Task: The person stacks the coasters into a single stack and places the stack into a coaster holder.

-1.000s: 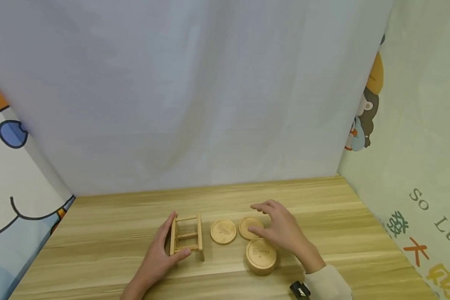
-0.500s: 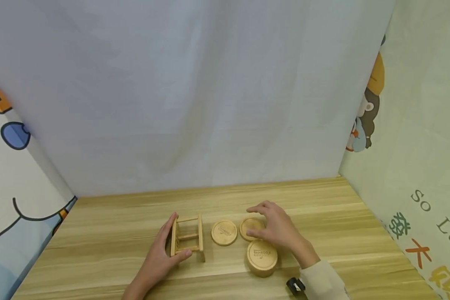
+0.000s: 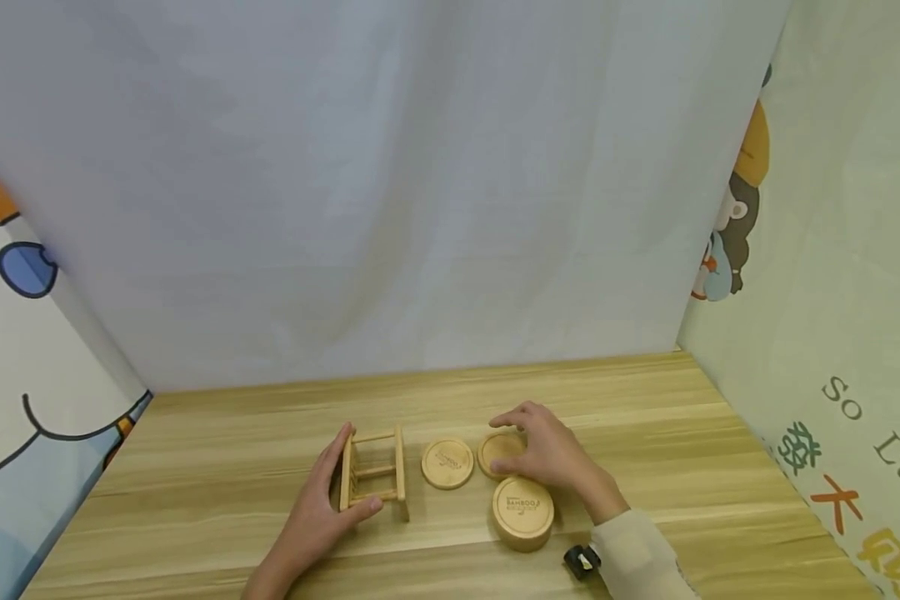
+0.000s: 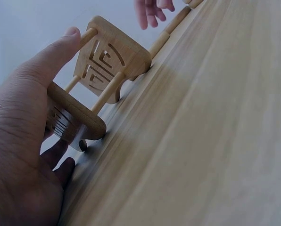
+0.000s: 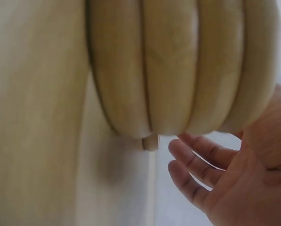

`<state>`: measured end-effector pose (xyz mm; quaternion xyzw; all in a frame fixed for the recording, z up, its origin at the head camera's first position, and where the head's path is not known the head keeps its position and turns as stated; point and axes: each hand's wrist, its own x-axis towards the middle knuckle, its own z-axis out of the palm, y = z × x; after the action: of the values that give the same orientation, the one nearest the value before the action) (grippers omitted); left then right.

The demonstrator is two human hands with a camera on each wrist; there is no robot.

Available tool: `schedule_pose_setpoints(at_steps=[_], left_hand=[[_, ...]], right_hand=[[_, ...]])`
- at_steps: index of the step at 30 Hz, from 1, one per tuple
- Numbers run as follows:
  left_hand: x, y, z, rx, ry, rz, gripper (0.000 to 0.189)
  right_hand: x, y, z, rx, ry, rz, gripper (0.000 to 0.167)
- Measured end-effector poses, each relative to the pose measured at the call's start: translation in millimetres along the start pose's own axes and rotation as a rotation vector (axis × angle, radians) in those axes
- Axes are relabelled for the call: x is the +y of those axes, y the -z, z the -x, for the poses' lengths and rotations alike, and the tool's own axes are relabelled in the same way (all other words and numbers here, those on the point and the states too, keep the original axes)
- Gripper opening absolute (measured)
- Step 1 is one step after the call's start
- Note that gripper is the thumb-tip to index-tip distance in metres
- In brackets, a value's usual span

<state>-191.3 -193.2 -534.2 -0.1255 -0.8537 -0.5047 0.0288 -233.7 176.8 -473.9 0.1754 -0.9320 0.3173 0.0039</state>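
Note:
My left hand [image 3: 307,521] grips the left end of a small wooden coaster rack [image 3: 401,467], thumb along its near side. In the left wrist view, the rack's end panels [image 4: 110,59] show cut-out slots. One round wooden coaster [image 3: 447,464] lies flat right of the rack. My right hand [image 3: 558,454] hovers with loosely bent fingers over another coaster [image 3: 495,450], thumb above its face and fingers by its far edge. A stack of several coasters [image 3: 522,510] stands nearer me. It fills the top of the right wrist view, the right hand's fingers [image 5: 190,183] spread behind it.
A wood-grain table [image 3: 232,467] carries everything. A pale cloth [image 3: 390,208] rises at its back edge, with printed cloths at the left [image 3: 52,367] and right [image 3: 810,275]. A black device [image 3: 581,562] sits at the right cuff [image 3: 637,554].
My right hand and sleeve have shifted a little to the left over the far coaster. The left hand, rack and coasters stay where they were.

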Motion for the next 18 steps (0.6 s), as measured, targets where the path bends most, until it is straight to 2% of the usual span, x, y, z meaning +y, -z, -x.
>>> schedule_pose_setpoints(at_steps=[18], left_hand=[[-3.0, -0.3, 0.2, 0.006, -0.014, 0.003, 0.116]], right_hand=[[16.1, -5.8, -2.3, -0.027, 0.076, 0.016, 0.062]])
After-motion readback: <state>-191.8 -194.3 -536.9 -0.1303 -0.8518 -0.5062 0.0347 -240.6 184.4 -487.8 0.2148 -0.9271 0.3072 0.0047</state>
